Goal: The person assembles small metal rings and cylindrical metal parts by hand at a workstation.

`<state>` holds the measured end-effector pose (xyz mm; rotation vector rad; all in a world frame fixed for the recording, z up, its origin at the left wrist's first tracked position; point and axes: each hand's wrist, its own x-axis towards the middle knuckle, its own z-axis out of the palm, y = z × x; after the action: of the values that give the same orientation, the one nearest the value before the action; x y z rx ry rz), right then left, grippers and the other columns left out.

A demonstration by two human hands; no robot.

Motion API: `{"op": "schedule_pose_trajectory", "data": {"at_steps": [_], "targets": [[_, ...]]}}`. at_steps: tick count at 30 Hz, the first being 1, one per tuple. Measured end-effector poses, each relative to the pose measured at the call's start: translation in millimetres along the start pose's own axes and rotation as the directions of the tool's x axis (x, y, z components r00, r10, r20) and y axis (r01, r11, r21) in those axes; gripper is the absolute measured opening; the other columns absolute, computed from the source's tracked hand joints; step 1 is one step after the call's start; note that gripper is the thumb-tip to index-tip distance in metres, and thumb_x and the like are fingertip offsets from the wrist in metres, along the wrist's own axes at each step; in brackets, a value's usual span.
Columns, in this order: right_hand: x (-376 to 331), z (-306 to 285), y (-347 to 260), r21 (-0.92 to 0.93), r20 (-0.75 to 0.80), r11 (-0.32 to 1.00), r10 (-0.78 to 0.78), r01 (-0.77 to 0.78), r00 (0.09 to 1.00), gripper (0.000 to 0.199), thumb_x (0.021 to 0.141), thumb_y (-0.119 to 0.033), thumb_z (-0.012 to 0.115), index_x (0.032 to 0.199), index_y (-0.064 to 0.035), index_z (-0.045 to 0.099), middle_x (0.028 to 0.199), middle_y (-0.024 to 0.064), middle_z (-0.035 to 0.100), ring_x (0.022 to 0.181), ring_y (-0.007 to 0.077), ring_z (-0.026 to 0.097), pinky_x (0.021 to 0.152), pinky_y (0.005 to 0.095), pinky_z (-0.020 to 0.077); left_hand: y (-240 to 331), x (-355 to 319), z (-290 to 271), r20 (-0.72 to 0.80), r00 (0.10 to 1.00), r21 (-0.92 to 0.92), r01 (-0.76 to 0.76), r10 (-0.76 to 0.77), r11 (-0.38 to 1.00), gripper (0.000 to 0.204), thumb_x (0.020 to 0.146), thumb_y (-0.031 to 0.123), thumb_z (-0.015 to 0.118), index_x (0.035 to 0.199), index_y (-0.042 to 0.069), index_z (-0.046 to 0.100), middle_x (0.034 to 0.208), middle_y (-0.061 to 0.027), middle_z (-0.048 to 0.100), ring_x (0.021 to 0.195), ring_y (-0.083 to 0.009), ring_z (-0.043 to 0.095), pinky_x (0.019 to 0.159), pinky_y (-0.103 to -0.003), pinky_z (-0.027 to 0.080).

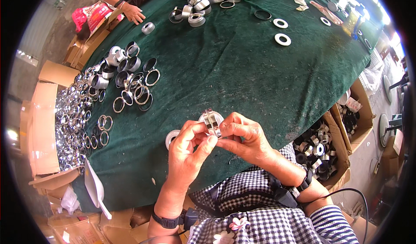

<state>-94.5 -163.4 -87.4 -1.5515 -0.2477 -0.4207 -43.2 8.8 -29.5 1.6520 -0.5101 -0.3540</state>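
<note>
Above the near part of the green cloth, both my hands hold one shiny metal ring [212, 123], tilted on edge. My left hand [187, 151] pinches it from the left with thumb and fingers. From the right, my right hand [247, 140] grips its other side, fingertips closed. A white washer-like disc [172, 136] lies on the cloth, partly hidden behind my left hand. Something pale and round shows just behind the held ring; I cannot tell whether it is a separate part.
Loose metal rings [141, 92] and collars lie on the left, beside a carton [45, 127] spilling many more. A white scoop [93, 185] leans nearby. Another person's hand [133, 13] rests at the far left. White discs [282, 39] lie far right; boxes of parts [333, 157] stand right.
</note>
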Motion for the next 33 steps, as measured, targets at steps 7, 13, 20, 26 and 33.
{"op": "schedule_pose_trajectory", "data": {"at_steps": [7, 13, 20, 26, 33], "targets": [[5.4, -13.4, -1.5, -0.019, -0.112, 0.999, -0.033, 0.031, 0.993, 0.041, 0.087, -0.011, 0.073, 0.124, -0.0031, 0.060, 0.118, 0.0117, 0.061, 0.105, 0.0204, 0.062, 0.079, 0.0316, 0.0537, -0.6, -2.6, 3.6, -0.054, 0.992, 0.117, -0.111, 0.118, 0.987, 0.009, 0.089, 0.000, 0.069, 0.098, 0.000, 0.066, 0.100, 0.0007, 0.058, 0.085, -0.0046, 0.055, 0.074, -0.021, 0.046], [20.8, -8.2, -9.3, -0.030, 0.009, 0.999, -0.037, 0.037, 0.999, 0.063, 0.080, -0.014, 0.080, 0.135, -0.0010, 0.051, 0.123, 0.0133, 0.058, 0.113, 0.0225, 0.059, 0.095, 0.0360, 0.0504, -7.1, -6.4, 3.8, 0.036, 0.976, 0.282, -0.215, 0.214, 0.935, 0.010, 0.090, -0.004, 0.065, 0.100, 0.000, 0.065, 0.104, -0.0037, 0.062, 0.088, -0.0099, 0.060, 0.075, -0.024, 0.051], [-10.6, -52.2, 4.4, -0.630, -0.031, 0.766, 0.143, -0.130, 0.989, 0.047, 0.072, -0.016, 0.083, 0.108, -0.0025, 0.057, 0.126, 0.0190, 0.056, 0.109, 0.0326, 0.061, 0.092, 0.0410, 0.0520, -34.2, -49.4, -73.1, -0.437, 0.897, -0.115, 0.025, -0.074, 0.993, 0.026, 0.098, 0.006, 0.057, 0.123, 0.000, 0.056, 0.100, -0.0095, 0.066, 0.081, -0.0145, 0.064, 0.077, -0.029, 0.055], [-10.7, -48.8, 7.3, -0.704, 0.073, 0.710, 0.075, -0.002, 0.995, 0.047, 0.073, -0.018, 0.080, 0.114, -0.0057, 0.060, 0.132, 0.0217, 0.053, 0.119, 0.0399, 0.054, 0.096, 0.0469, 0.0495, -91.7, -103.9, -146.5, -0.641, 0.720, -0.069, 0.291, -0.266, 0.954, 0.038, 0.095, 0.008, 0.062, 0.132, 0.004, 0.054, 0.105, -0.0084, 0.064, 0.083, -0.0134, 0.061, 0.077, -0.027, 0.052], [13.8, 7.7, 18.9, -0.702, 0.276, 0.688, 0.023, 0.185, 0.961, 0.055, 0.080, -0.020, 0.074, 0.133, -0.0200, 0.057, 0.138, 0.0237, 0.046, 0.122, 0.0413, 0.052, 0.098, 0.0491, 0.0477, -94.0, -95.5, -128.2, -0.413, 0.884, 0.789, 0.227, 0.219, 0.572, 0.051, 0.083, 0.015, 0.073, 0.131, 0.007, 0.058, 0.131, -0.0184, 0.055, 0.123, -0.0355, 0.052, 0.104, -0.045, 0.041]]}}
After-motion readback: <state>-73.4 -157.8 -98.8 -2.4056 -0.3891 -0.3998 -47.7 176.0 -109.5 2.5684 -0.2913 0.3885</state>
